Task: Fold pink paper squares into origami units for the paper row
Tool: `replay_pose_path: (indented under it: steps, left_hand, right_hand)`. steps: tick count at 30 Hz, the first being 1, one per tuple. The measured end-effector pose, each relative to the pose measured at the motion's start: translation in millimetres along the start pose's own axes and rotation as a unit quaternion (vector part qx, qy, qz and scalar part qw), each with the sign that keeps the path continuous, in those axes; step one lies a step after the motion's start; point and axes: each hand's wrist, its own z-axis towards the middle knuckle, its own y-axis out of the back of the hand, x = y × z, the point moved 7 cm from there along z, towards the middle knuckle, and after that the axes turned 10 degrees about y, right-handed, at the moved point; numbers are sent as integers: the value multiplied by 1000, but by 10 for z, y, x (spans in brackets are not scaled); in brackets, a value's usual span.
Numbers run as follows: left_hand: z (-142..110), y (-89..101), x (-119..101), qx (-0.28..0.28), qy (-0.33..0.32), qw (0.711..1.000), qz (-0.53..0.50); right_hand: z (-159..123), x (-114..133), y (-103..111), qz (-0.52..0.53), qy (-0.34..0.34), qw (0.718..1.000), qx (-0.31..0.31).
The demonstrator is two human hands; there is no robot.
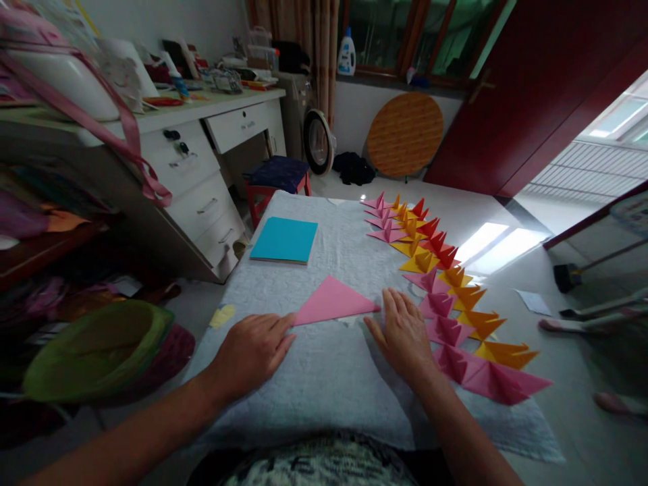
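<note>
A pink sheet of paper folded into a triangle (334,300) lies flat on the cloth, its long edge toward me. My left hand (256,347) rests palm down at the triangle's left corner, fingertips touching it and the thumb a little apart. At the right corner, my right hand (402,331) lies on the cloth with fingers stretched out and thumb spread, beside the paper's tip. A stack of square paper with a blue top sheet (284,240) sits farther back on the left.
Rows of folded paper cranes, pink (448,331), orange (483,322) and red (445,251), line the right side of the cloth-covered table (324,385). A green-rimmed basket (96,351) stands at lower left. Behind are a stool (278,174) and a white desk (197,196).
</note>
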Motion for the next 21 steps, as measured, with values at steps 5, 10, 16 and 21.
replay_pose_path:
  steps: [5, 10, 16, 21]
  left_hand:
    - [429, -68, 14, 58, 96, 992, -60]
    - [557, -192, -31, 97, 132, 978, -130]
    - [551, -118, -5, 27, 118, 965, -231]
    - [534, -43, -59, -40, 19, 981, -190]
  right_hand:
    - [325, 174, -15, 83, 38, 994, 60]
    - [458, 135, -119, 131, 34, 989, 66]
    - [461, 27, -104, 244, 52, 968, -29]
    - [416, -2, 69, 371, 113, 907, -164]
